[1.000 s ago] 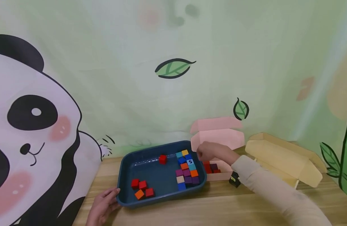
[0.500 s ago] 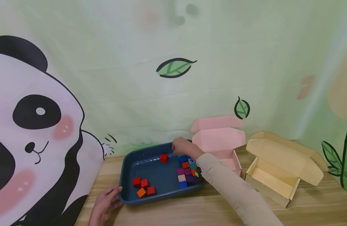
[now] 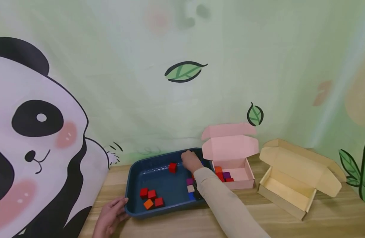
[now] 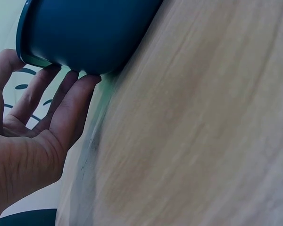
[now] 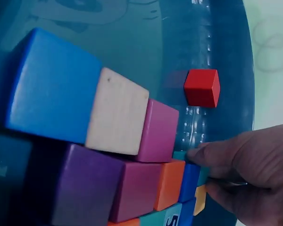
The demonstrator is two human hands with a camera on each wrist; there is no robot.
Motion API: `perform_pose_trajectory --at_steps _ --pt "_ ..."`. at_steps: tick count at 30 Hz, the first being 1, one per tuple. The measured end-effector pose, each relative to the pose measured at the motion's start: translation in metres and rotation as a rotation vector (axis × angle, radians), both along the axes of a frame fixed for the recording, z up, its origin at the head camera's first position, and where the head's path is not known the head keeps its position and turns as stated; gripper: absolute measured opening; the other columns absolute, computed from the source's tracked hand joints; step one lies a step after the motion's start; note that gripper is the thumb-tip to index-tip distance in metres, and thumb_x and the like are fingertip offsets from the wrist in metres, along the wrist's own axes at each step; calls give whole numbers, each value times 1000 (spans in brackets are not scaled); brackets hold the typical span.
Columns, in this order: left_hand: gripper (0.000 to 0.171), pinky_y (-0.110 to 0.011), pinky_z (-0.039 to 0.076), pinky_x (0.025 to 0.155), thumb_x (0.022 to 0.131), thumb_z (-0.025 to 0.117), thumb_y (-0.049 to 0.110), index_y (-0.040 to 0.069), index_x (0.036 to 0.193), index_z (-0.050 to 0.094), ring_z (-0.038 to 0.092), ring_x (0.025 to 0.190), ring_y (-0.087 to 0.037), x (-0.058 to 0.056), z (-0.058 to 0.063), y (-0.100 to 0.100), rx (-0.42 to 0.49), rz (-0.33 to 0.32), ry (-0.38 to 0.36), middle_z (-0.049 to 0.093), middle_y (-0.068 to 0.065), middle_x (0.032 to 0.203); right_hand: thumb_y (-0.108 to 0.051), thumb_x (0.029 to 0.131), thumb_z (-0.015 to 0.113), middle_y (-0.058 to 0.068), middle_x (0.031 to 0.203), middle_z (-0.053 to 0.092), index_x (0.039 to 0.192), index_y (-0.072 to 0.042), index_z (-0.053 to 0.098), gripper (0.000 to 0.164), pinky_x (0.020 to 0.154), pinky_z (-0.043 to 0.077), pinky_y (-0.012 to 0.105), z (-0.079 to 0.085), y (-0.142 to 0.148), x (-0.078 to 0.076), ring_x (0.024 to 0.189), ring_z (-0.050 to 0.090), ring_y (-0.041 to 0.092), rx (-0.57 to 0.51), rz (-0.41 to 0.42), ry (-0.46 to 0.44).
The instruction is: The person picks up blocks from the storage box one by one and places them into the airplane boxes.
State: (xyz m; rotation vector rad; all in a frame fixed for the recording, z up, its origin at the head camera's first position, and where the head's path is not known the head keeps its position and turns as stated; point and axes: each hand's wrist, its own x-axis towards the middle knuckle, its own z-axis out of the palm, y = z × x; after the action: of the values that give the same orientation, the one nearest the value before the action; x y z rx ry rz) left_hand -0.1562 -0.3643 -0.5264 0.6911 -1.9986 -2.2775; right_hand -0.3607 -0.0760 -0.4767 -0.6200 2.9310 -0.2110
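Observation:
My left hand [image 3: 111,213] holds the front left corner of a dark blue tray [image 3: 167,211], thumb at the rim and fingertips against the outer wall [image 4: 85,37]. Inside the tray's far right part, my right hand [image 5: 254,169] pinches a small teal cube [image 5: 203,175] between finger and thumb. Beside it stand a yellow cube [image 5: 200,199] and blue cubes, part of a packed block. That block also has a plain wooden cube [image 5: 118,113], a pink one [image 5: 159,129] and purple ones; in the head view my right hand and sleeve cover most of it.
A single red cube [image 3: 172,167] lies near the tray's back wall. Red cubes and an orange cube [image 3: 148,204] lie front left in it. Right of the tray stands an open pink box [image 3: 243,184] holding several cubes, then an open tan box [image 3: 280,201].
My right hand has moved left from beside the pink box into the tray, then lowered onto the far end of the cube block. My left hand has stayed at the tray's corner.

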Motion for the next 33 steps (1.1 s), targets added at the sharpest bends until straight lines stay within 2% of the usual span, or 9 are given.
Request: perform_pose_trajectory --at_steps 4,9,15,19,24,26,29,31,33 --pt "30 -37 55 70 84 71 20 0 106 65 67 80 -19 1 0 1 -6 0 8 68 -6 93 -3 89 61 7 78 63 83 -8 66 10 67 51 32 -1 3 2 73 60 19 -39 7 71" --pt "30 -38 55 69 85 70 18 0 108 64 67 79 -19 1 1 1 -7 -4 7 68 -6 93 0 90 58 7 75 60 80 -7 65 14 62 49 30 3 9 7 67 57 18 -86 -19 62" --pt "35 -39 55 70 84 71 18 -2 111 62 66 81 -20 -3 0 2 -17 -4 17 66 -8 97 1 91 56 9 78 62 80 -7 65 16 65 52 33 5 11 9 72 62 21 -120 -44 108" --pt "33 -39 55 71 85 70 18 -1 111 62 66 80 -18 -1 -1 -1 -27 5 -9 66 -6 95 3 91 53 10 79 60 80 -7 62 17 63 50 33 4 10 8 71 58 22 -149 -41 56" --pt "42 -41 55 72 83 73 22 -3 114 61 66 82 -20 2 -2 -6 -20 -5 -52 67 -8 96 1 84 65 7 78 59 79 -7 60 10 58 47 29 5 8 8 66 53 19 -99 -6 32" --pt "43 -43 55 73 83 73 24 -4 113 62 66 82 -21 5 -4 -7 -22 -13 -87 67 -9 97 -3 80 72 5 85 65 85 -6 66 8 64 51 28 9 8 8 73 58 17 -84 35 28" --pt "46 -45 56 74 84 72 28 -5 113 62 66 83 -23 6 -4 -7 -33 -26 -117 67 -11 99 -9 79 75 4 101 69 99 -5 71 20 80 53 31 25 8 8 93 63 18 -124 80 -9" --pt "46 -45 56 74 84 72 29 -5 113 62 66 83 -23 3 -3 -6 -40 -24 -106 67 -11 99 -11 80 76 4 106 68 105 -5 71 27 86 51 33 39 10 7 100 61 20 -182 90 -31" --pt "45 -45 55 74 83 73 28 -4 113 63 66 84 -23 -1 -1 -4 -34 -18 -78 68 -10 100 -14 80 76 4 104 68 105 -5 71 28 84 52 33 47 12 1 97 61 20 -225 116 -2"
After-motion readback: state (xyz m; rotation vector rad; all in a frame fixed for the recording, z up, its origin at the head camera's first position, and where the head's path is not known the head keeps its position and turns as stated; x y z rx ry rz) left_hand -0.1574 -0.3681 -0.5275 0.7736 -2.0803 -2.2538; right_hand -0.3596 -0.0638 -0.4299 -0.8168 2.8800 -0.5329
